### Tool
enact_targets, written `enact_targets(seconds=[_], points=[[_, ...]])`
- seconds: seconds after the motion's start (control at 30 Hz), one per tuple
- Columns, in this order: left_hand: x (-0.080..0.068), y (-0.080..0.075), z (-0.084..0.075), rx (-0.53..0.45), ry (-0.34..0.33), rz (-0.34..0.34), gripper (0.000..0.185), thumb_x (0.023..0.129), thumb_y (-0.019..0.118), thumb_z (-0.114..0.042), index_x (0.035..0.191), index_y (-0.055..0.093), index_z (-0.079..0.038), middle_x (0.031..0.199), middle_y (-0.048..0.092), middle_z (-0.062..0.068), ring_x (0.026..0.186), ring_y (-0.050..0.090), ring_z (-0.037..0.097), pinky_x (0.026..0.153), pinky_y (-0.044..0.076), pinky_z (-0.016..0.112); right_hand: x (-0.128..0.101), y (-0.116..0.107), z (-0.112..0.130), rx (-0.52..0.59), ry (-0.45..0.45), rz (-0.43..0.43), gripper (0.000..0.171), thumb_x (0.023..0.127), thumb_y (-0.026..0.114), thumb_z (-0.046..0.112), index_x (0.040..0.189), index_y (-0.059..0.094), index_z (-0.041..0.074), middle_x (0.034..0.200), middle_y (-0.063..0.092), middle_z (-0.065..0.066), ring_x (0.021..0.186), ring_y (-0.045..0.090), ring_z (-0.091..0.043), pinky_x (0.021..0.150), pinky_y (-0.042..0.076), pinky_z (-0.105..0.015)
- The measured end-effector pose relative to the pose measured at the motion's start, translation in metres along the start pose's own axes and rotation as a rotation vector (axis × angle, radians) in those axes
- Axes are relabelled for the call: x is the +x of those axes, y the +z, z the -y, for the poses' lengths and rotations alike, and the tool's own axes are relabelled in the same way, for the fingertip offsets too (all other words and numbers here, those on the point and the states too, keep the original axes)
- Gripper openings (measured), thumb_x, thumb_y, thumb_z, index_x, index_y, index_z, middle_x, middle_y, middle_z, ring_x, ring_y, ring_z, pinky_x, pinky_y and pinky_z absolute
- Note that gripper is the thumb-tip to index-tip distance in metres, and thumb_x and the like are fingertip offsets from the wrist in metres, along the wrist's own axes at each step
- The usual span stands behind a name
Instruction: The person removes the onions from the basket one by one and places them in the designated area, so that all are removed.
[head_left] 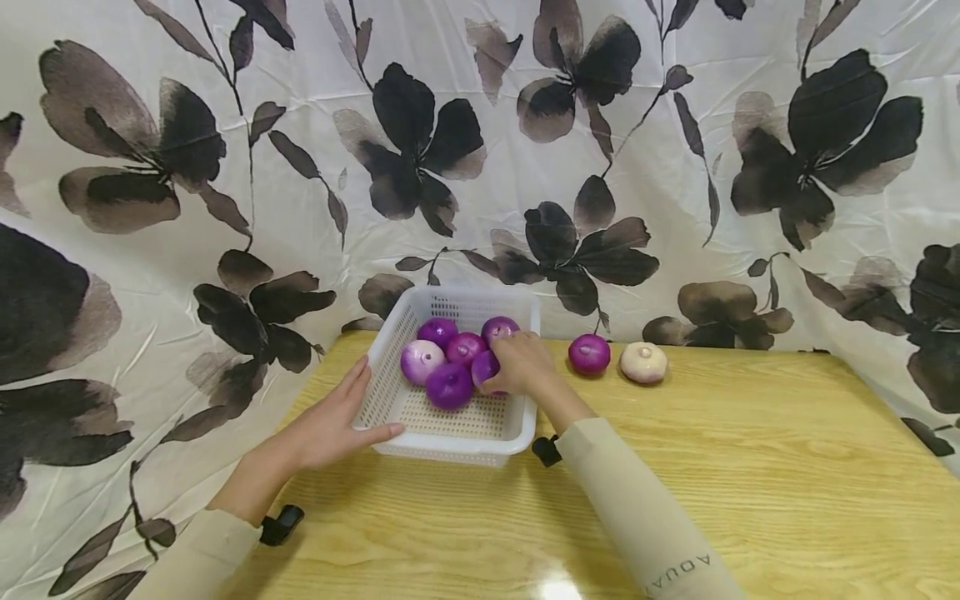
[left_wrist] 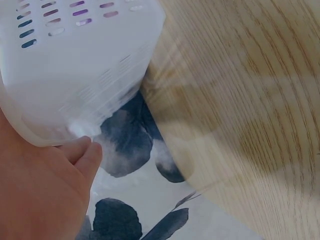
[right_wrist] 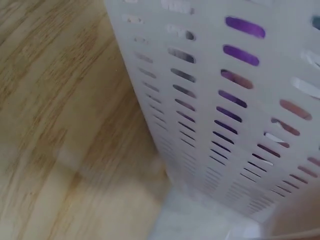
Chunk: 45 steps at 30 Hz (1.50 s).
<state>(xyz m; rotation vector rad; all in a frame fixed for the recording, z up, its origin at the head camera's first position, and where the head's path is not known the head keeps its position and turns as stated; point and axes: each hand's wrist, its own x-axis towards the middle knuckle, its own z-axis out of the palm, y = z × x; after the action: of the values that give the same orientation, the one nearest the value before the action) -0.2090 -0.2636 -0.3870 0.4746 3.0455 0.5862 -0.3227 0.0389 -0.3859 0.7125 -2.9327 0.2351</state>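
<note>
Cream-coloured fabric sleeves (head_left: pixel 645 508) lead your arms across a yellow wood-grain table (head_left: pixel 750 475), a small black wrist camera (head_left: pixel 282 525) at each cuff. Your left hand (head_left: pixel 330 429) steadies a white perforated plastic basket (head_left: pixel 457 444) at its near left, fingers straight along the outer wall and thumb spread wide over the rim. Your right hand (head_left: pixel 521 362) reaches over the opposite wall, its thumb and fingers curled round a glossy deep-purple onion (head_left: pixel 486 369) inside the basket; some fingertips are hidden from view. Close by, within the same walls, sit a round purple-and-white onion (head_left: pixel 420 363) and four other glossy purple onions (head_left: pixel 450 387); your right wrist view catches purple through the slots. Outside, to the basket's right, a round magenta-purple onion (head_left: pixel 589 354) rests on the tabletop, just beside a squat cream-white onion (head_left: pixel 643 363). Behind you see a white cloth backdrop (head_left: pixel 450 50) printed with dark grey flowers.
</note>
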Motion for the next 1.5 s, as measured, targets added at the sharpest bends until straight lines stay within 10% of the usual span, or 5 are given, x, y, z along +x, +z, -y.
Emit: enact_targets(seconds=[0.2,0.63,1.07,1.5], points=[[-0.002,0.000,-0.003,-0.003,0.001,0.002,0.120,0.090,0.058,-0.074,0.161,0.005,0.007,0.170,-0.003,0.024,0.151,0.016,0.051,0.118,0.024,0.065,-0.001,0.003,-0.004,0.110,-0.008,-0.066,0.056,0.072,0.085,0.060,0.099,0.063,0.016,0.094,0.069,-0.003,0.093,0.064,-0.025,0.090,0.049,-0.042],[0.000,-0.001,0.000,0.008,-0.004,0.002,0.121,0.089,0.057,-0.076,0.161,0.006,0.007,0.170,-0.003,0.021,0.152,0.015,0.049,0.119,0.024,0.063,-0.005,0.002,-0.006,0.356,0.046,-0.139,0.080,0.079,0.082,0.052,0.142,0.058,0.010,0.134,0.056,-0.011,0.114,0.059,-0.033,0.098,0.051,-0.047],[0.001,-0.002,0.000,-0.023,0.000,0.007,0.123,0.088,0.057,-0.078,0.162,0.002,0.004,0.171,-0.006,0.018,0.153,0.013,0.047,0.120,0.022,0.061,-0.016,-0.026,-0.006,0.603,-0.088,-0.255,0.081,0.079,0.088,0.027,0.146,0.052,-0.001,0.130,0.047,-0.015,0.115,0.057,-0.031,0.101,0.053,-0.045],[-0.002,-0.003,-0.004,-0.012,-0.002,-0.011,0.121,0.089,0.059,-0.075,0.160,0.008,0.008,0.170,-0.002,0.023,0.150,0.019,0.052,0.117,0.026,0.065,-0.041,-0.041,-0.029,0.701,-0.100,-0.303,0.080,0.074,0.092,0.023,0.143,0.053,0.015,0.137,0.054,-0.012,0.118,0.061,-0.029,0.095,0.057,-0.046]])
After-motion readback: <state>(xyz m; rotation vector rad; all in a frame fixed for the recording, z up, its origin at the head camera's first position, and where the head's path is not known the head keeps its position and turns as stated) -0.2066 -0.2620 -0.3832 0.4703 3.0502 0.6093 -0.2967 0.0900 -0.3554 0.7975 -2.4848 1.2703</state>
